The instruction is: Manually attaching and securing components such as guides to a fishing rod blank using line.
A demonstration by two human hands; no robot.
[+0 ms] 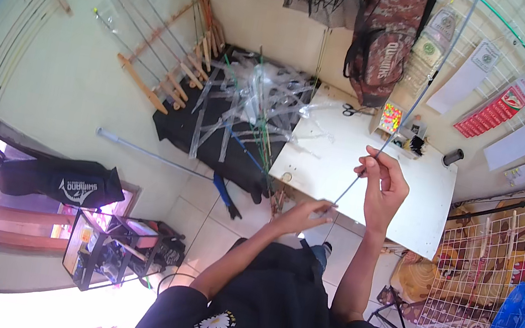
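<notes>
Now our right fingers (391,163) pinch a thin rod (422,96) pointing to one o'clock. At seven o'clock, our left fingers (313,208) meet it; we can't tell if they grip. On the tabletop (328,151) at twelve, a box (377,122) holds bright bits (391,118).

Wall-mounted rods (143,84), a camouflage bag (382,51) and red hanging packets (495,112) suggest a fishing-tackle shop.

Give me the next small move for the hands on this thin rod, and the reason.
Perhaps slide the right hand slightly up the thin rod: its fingers pinch the rod above the white table, with a long stretch beyond them unsupported, while the left hand is lower, where it could steady it.
</notes>
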